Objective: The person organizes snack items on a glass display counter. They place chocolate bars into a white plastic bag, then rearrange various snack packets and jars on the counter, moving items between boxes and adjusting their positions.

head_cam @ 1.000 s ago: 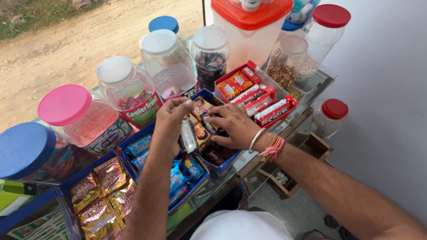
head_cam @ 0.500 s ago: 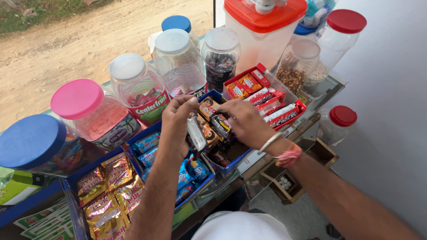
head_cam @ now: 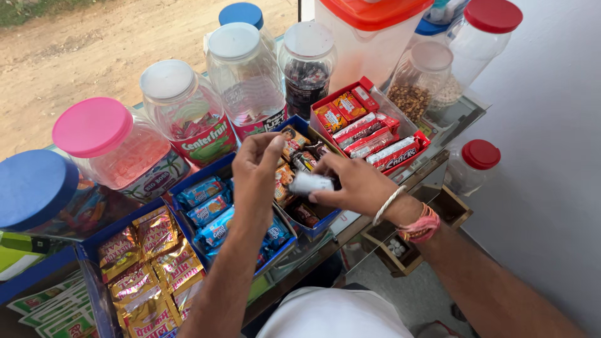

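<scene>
My right hand (head_cam: 360, 184) reaches in from the right over a blue tray (head_cam: 315, 230) of small snack packets and grips a small white packet (head_cam: 311, 183) between thumb and fingers. On its wrist are a metal bangle and red thread. My left hand (head_cam: 255, 172) hovers just left of it above the same tray, fingertips pinched together near an orange packet (head_cam: 292, 141), with nothing visible between them. The two hands almost touch.
A red box (head_cam: 366, 84) of red biscuit packs sits to the right. A blue tray of blue biscuit packs (head_cam: 210, 209) and gold packets (head_cam: 144, 266) lie to the left. Plastic jars with pink (head_cam: 94, 125), white (head_cam: 168, 78) and blue (head_cam: 34, 188) lids line the back. A red-lidded jar (head_cam: 479, 159) stands lower right.
The white packet, upright at my left hand before, now lies sideways in my right hand's grip. My left hand has lifted slightly and its fingers have closed.
</scene>
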